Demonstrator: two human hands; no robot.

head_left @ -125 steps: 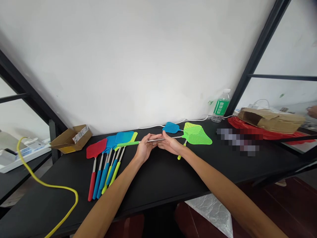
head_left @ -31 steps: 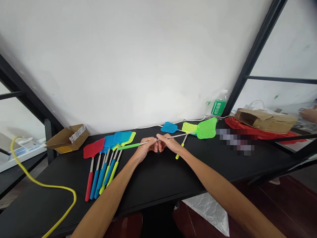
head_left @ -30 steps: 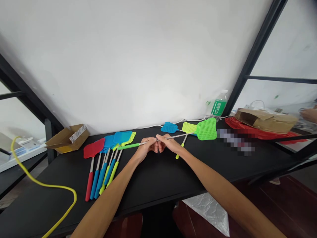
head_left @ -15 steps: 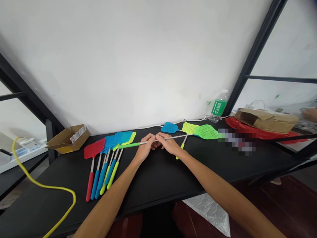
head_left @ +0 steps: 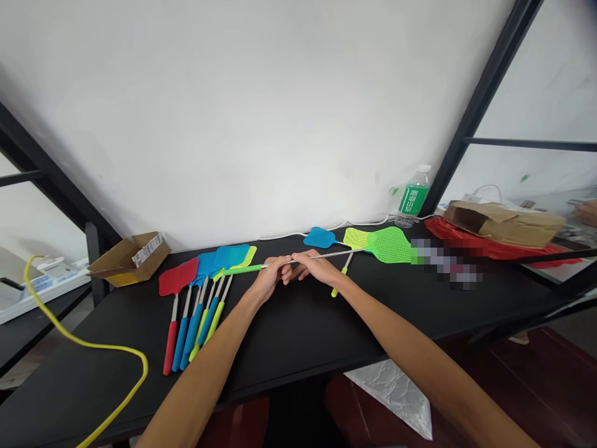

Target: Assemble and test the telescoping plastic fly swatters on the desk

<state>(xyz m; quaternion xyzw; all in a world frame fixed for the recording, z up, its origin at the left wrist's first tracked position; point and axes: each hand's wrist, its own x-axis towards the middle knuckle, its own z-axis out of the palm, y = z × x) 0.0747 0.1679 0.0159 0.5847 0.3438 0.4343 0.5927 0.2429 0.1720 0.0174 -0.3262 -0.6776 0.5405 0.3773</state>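
Both hands grip the metal rod of a green fly swatter [head_left: 390, 245], held nearly level above the black table. My left hand [head_left: 274, 275] is closed round the rod beside the green handle, which points left. My right hand [head_left: 316, 266] pinches the rod close to the left hand, with the perforated head out to the right. Left of my hands lie several fly swatters side by side, among them a red one [head_left: 178, 278] and a blue one [head_left: 232, 256]. Beyond the right hand lie another blue fly swatter [head_left: 319, 237] and a yellow-green one [head_left: 356, 238], partly covered by the held one.
An open cardboard box [head_left: 125, 264] stands at the table's left. A water bottle [head_left: 413, 198] is by the wall, with a cardboard piece [head_left: 506, 223] on red plastic [head_left: 454, 238] further right. A yellow cable [head_left: 100, 344] crosses the left side. Black frame posts [head_left: 480, 106] flank the table [head_left: 298, 345].
The green swatter's head has turned to face me more. My right-hand fingers have spread a little below the rod, and both hands have shifted slightly.
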